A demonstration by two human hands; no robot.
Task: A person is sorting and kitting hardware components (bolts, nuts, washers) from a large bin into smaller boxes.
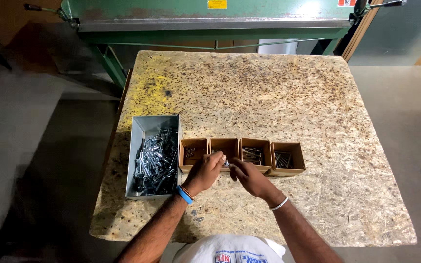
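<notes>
Both hands pinch 1 small metal fastener (226, 163) between them: left hand (206, 171) and right hand (250, 178) meet over the second of 4 cardboard boxes (224, 144), beside the metal bin of bolts (142, 127).

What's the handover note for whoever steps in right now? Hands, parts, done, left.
Left hand and right hand: together over the second small cardboard box, fingertips pinching a small shiny metal piece between them; which hand grips it is unclear.
Parts: grey metal bin at left, full of mixed shiny hardware. Four cardboard boxes in a row beside it on the chipboard table.
Done: each box holds a few pieces; the two right ones hold more.
Left: the bin is still mostly full.
</notes>
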